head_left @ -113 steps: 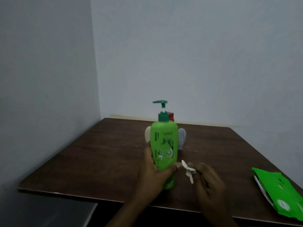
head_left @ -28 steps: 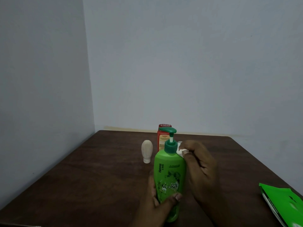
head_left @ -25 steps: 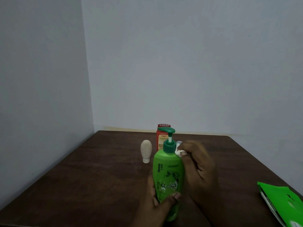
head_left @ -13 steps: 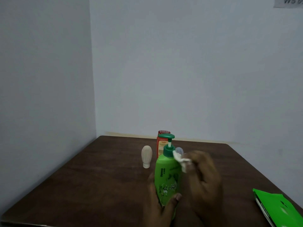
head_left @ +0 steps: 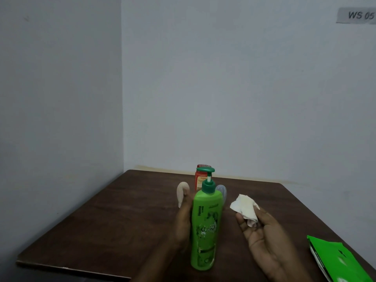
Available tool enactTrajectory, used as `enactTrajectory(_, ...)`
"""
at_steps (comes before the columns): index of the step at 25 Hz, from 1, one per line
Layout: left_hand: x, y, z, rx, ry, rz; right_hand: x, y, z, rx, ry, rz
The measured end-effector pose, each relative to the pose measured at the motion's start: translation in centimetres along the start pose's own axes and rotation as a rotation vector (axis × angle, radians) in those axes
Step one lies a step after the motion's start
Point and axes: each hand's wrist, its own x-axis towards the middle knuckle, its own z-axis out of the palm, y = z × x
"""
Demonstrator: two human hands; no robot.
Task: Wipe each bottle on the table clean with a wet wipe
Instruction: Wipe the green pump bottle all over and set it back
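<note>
Pump bottle (head_left: pixel 204 222): upright at the worktop's (head_left: pixel 122 216) near edge, your left hand (head_left: pixel 183 222) with fingers clamped on its side.
Wipe (head_left: pixel 245 208): pinched in your right hand (head_left: pixel 262 237), apart from the bottle (a second ago it rubbed the pump neck).
Risk: a top-heavy bottle tips if you loosen your hold; three bottles behind could fall.

We see only the back of the left hand (head_left: pixel 184 222); its fingers are hidden behind the green bottle (head_left: pixel 205 226). That bottle also covers most of the red bottle (head_left: pixel 200 179) and the clear one (head_left: pixel 222 192). The green packet (head_left: pixel 337 261) runs off the right and bottom edges. Small print on the labels is too blurred for us to read.
</note>
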Motion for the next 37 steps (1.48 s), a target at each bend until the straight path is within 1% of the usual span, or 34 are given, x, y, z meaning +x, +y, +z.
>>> enactTrajectory(1,0.1,-0.4,0.2,0.01,-0.038,-0.046,0.0,-0.1,-0.3,0.018,-0.009,0.004)
enactTrajectory(3,-0.2,-1.4,0.4,0.089,-0.065,-0.056,-0.4,-0.7,-0.5,0.04,-0.025,-0.001)
enactTrajectory(5,0.0,-1.9,0.4,0.243,-0.022,0.008,-0.9,-1.3,-0.6,0.022,-0.028,-0.023)
enactTrajectory(7,0.1,-2.2,0.5,0.422,-0.002,0.092,-1.1,-1.7,-0.8,-0.059,-0.046,-0.057)
enactTrajectory(9,-0.1,-1.9,0.8,0.477,0.032,0.146,-0.9,-1.7,-1.2,-0.179,-0.038,-0.135)
enactTrajectory(11,-0.3,-1.5,0.9,0.463,0.053,0.167,-1.0,-1.5,-1.0,-0.303,-0.031,-0.285)
enactTrajectory(13,-0.5,-1.3,0.9,0.438,0.058,0.161,-1.2,-1.3,-0.4,-0.466,-0.044,-0.49)
enactTrajectory(16,-0.7,-1.3,0.3,0.425,0.068,0.154,-1.1,-0.7,0.9,-0.795,-0.14,-0.777)
enactTrajectory(18,-1.0,-1.2,0.1,0.404,0.042,0.165,-1.2,0.5,2.0,-0.969,-0.227,-0.894)
enactTrajectory(20,-1.3,-1.2,0.0,0.352,-0.022,0.184,-1.8,2.0,3.1,-1.081,-0.333,-1.02)
enactTrajectory(22,-1.5,-1.2,-0.3,0.338,-0.065,0.203,-2.2,3.2,3.1,-1.155,-0.43,-1.205)
enactTrajectory(25,-1.3,-1.1,-0.4,0.408,-0.056,0.243,-2.1,3.6,2.6,-1.241,-0.462,-1.409)
enactTrajectory(30,-0.9,-0.9,0.6,0.62,0.089,0.304,-0.7,4.2,2.4,-1.371,-0.489,-1.531)
enactTrajectory(33,-0.6,-1.3,0.7,0.528,0.038,0.315,-0.1,3.7,1.8,-1.385,-0.469,-1.573)
enactTrajectory(35,-0.7,-1.3,0.9,0.465,-0.009,0.306,-0.1,3.4,1.7,-1.342,-0.429,-1.545)
enactTrajectory(37,-0.4,-1.4,0.8,0.441,-0.018,0.328,-0.4,3.3,2.0,-1.304,-0.399,-1.506)
